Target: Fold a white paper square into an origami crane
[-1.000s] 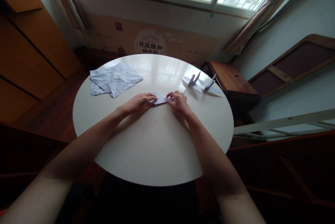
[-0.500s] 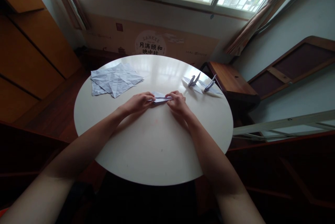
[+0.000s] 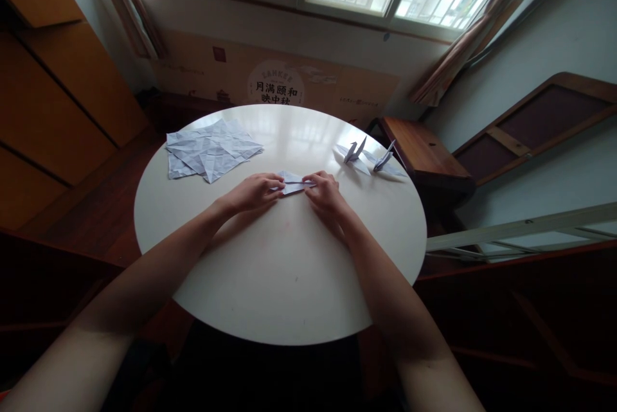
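A small folded piece of pale paper [image 3: 292,185] lies between my hands, near the middle of the round white table [image 3: 289,270]. My left hand [image 3: 263,190] pinches its left end, fingertips pressed on the fold. At the opposite end, my right hand [image 3: 324,189] grips the paper with thumb and fingers. A narrow dark line, a crease or gap, runs across the paper between the two hands. The far side of the fold and parts of both thumbs are hard to make out.
Creased paper sheets [image 3: 212,148] lie in a loose stack at the table's back left. Two folded paper cranes, one [image 3: 354,153] nearer and another [image 3: 384,160] beside it, stand at the back right. A wooden stool-like cabinet [image 3: 424,148] is beyond the right edge.
The paper now lies flatter toward me, with more of its near face showing between my hands. My fingers have shifted slightly along it. The view has tilted a little.
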The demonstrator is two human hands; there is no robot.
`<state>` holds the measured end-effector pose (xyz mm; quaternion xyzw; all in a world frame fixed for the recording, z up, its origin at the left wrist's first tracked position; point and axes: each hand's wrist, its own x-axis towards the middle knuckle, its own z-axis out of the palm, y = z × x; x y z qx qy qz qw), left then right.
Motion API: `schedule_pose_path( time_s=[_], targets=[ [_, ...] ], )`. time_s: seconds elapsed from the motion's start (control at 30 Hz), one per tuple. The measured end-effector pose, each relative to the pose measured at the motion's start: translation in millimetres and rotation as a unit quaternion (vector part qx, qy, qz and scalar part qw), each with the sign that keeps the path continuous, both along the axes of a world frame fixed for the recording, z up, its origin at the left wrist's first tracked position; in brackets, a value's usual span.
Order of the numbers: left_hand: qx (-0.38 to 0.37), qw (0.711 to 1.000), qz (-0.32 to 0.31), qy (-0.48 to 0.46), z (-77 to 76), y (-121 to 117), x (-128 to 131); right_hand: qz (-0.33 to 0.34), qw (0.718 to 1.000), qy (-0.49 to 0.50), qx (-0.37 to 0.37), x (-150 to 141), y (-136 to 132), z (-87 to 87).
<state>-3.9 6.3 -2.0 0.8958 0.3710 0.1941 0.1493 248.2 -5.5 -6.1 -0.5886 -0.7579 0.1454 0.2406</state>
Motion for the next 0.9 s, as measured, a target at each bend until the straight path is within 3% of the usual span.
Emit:
schedule_pose_path(
  time_s=[0.1, 0.2, 0.37, 0.57, 0.7, 0.9],
  targets=[
    [0.020, 1.000, -0.004, 0.019, -0.5, 0.6, -0.4, -0.001, 1.000, -0.009, 0.001, -0.5, -0.2, 1.3],
    [0.048, 0.997, 0.031, 0.054, 0.3, -1.0, -1.1, 0.006, 1.000, -0.011, -0.003, -0.5, 0.1, 3.7],
    [0.024, 0.991, 0.096, 0.087, 3.1, -3.2, -1.0, 0.108, 0.993, 0.043, 0.005, -0.2, 1.5, 2.9],
    [-0.019, 0.998, 0.033, 0.046, 5.4, -2.2, -1.1, 0.103, 0.986, 0.097, 0.093, 0.3, 4.6, -3.7],
    [-0.037, 0.999, -0.007, 0.011, 4.3, -2.6, -1.1, 0.104, 0.988, 0.078, 0.083, 1.1, 2.6, -2.5],
    [-0.039, 0.999, -0.001, 0.008, 2.9, -3.4, -0.9, 0.116, 0.991, 0.052, 0.042, -2.1, -1.3, 1.4]
  ],
)
